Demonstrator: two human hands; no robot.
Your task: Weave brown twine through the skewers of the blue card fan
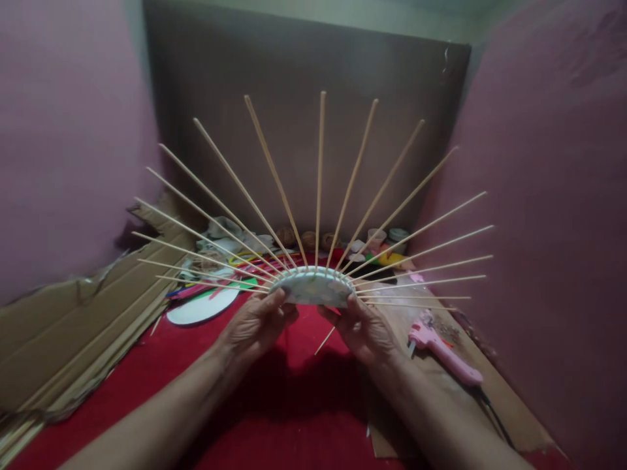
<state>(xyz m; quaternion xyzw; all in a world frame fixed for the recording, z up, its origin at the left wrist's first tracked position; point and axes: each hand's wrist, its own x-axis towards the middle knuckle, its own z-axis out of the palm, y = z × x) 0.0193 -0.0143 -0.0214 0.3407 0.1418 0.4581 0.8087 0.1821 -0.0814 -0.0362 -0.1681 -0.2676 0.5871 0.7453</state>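
Held up in front of me is a pale round disc (313, 290), tilted so that I see it nearly edge-on. Thin wooden sticks (321, 176) fan out from its rim like rays, to the left, upward and to the right. My left hand (257, 320) grips the disc's left edge, thumb on its face. On the right edge, my right hand (365, 323) pinches it the same way. One more stick (324, 341) shows below the disc, near my right fingers. What joins the sticks to the disc is too small to make out.
A pink glue gun (445, 349) lies on a cardboard sheet (509, 411) at the right. Red cloth (304, 418) covers the floor. White oval piece (203, 307) and coloured strips lie left. Folded cardboard (73, 326) leans along the left wall. Twine balls (308, 240) stand at the back.
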